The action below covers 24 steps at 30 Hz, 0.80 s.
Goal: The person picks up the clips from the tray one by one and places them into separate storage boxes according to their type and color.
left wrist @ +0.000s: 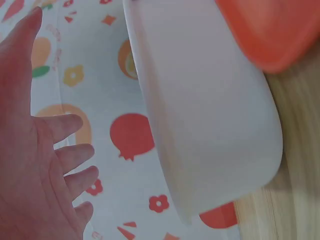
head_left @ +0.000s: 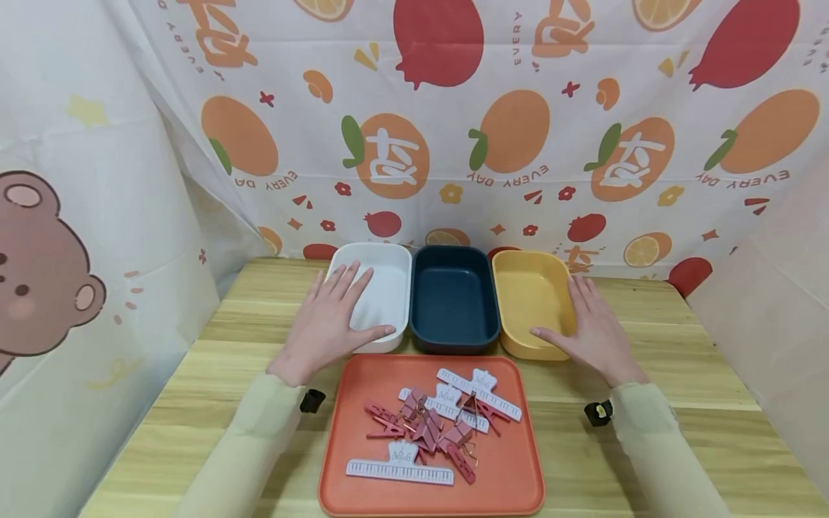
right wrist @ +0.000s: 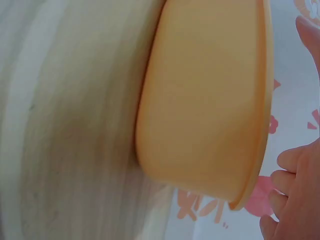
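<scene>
My left hand (head_left: pixel 327 324), fingers spread, is over the left side of the white bin (head_left: pixel 382 288); in the left wrist view its straight fingers show a gap from the bin's wall. My right hand (head_left: pixel 599 327) is at the right side of the yellow bin (head_left: pixel 534 298), thumb out over its opening, holding nothing. A dark blue bin (head_left: pixel 455 295) sits between those two. In front, an orange tray (head_left: pixel 369 496) carries white piano-keyboard clips (head_left: pixel 399 471), pink binder clips (head_left: pixel 427 429) and pink clothespins (head_left: pixel 461 462), partly heaped over one another.
All of it stands on a wood-grain table (head_left: pixel 259 316). Behind the bins hangs a fruit-print cloth (head_left: pixel 447 208); a bear-print cloth (head_left: pixel 142 237) borders the left side, and a pale cloth (head_left: pixel 771 324) the right. Small black devices sit at both wrists.
</scene>
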Available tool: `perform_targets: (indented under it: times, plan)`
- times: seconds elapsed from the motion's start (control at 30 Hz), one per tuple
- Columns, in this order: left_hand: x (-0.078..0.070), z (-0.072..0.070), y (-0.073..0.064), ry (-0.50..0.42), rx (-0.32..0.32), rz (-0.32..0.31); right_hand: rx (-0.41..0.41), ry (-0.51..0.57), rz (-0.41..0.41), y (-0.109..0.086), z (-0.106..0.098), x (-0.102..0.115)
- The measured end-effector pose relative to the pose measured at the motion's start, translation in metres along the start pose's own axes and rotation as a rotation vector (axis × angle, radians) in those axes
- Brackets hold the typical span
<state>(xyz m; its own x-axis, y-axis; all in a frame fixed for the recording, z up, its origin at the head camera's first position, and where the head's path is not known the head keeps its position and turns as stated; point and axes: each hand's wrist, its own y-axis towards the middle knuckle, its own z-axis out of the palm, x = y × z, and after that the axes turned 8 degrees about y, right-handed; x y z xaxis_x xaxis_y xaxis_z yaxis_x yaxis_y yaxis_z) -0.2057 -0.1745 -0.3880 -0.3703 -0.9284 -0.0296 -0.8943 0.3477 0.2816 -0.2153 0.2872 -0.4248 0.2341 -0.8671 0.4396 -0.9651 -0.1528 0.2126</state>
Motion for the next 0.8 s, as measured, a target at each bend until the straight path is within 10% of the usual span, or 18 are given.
perform_targets:
  times: [0.8]
  plan:
    - [-0.058, -0.010, -0.023, -0.103, 0.011, 0.257, 0.078, -0.012, 0.045, -0.015, 0.005, -0.018]
